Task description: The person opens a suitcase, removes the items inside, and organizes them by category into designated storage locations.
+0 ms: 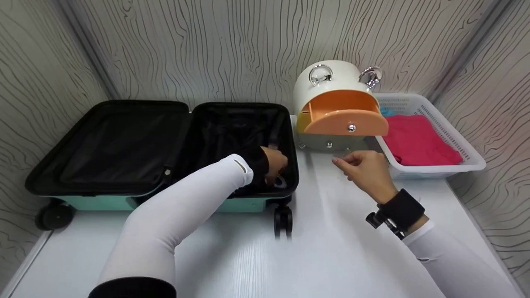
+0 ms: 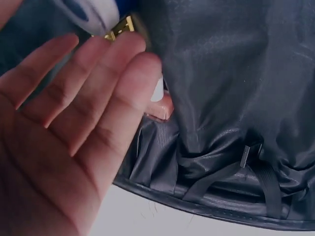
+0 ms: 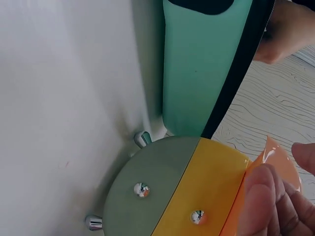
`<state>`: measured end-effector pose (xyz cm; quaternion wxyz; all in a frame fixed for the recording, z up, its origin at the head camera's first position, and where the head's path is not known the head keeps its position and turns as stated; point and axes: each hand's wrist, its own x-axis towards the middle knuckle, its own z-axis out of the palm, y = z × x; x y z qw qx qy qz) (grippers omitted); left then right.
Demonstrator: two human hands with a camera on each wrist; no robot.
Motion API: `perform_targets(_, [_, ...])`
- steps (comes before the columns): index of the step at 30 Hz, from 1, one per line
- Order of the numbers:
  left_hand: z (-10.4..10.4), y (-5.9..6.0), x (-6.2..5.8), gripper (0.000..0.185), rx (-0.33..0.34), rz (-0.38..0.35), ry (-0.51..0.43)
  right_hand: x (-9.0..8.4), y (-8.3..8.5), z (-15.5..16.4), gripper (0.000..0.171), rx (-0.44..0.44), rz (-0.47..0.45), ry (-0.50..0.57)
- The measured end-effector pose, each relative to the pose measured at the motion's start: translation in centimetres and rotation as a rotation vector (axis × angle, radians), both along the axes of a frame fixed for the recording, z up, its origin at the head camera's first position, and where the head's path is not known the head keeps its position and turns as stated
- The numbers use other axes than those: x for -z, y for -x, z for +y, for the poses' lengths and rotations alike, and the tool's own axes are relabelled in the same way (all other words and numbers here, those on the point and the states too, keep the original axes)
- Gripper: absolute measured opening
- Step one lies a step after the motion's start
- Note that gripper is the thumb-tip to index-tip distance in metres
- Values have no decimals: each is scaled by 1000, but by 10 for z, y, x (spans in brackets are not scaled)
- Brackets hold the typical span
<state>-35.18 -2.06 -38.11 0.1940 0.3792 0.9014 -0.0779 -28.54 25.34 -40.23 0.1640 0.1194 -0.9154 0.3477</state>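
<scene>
My left hand [image 1: 274, 163] reaches down into the right half of an open teal suitcase [image 1: 244, 205]. In the left wrist view its fingers are extended. Close to their tips are a blue-and-white object [image 2: 101, 17], a gold-coloured item [image 2: 129, 23] and a small pinkish piece [image 2: 162, 107], partly covered by the fingers. My right hand [image 1: 366, 171] hovers in front of a small rounded cabinet [image 1: 302, 89], thumb and fingers loosely bent with nothing between them. The cabinet's orange drawer [image 1: 327, 124] is pulled out; its yellow drawer [image 3: 197, 182] and green drawer [image 3: 147, 206] are closed.
Right of the cabinet stands a white basket [image 1: 439, 167] with a folded red cloth [image 1: 418, 140] and something blue [image 1: 387, 111] inside. The suitcase's other half [image 1: 116, 140] lies flat at left. Its wheels [image 1: 283, 219] stick out at the front. Patterned walls enclose the white tabletop [image 1: 314, 248].
</scene>
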Motion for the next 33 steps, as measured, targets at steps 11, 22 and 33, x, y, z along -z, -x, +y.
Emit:
perform_targets(11, [5,4,8,29,17,4,82,14,-7,0,22,-8,-82,-25])
perform_targets(22, [-12,36,-74,51,-144,47,-217,5,2,15,21,29,-58,-12])
perform_targets(33, [21,61,-119,53,-302,-36,-664,7,-1,16,21,18,-79,8])
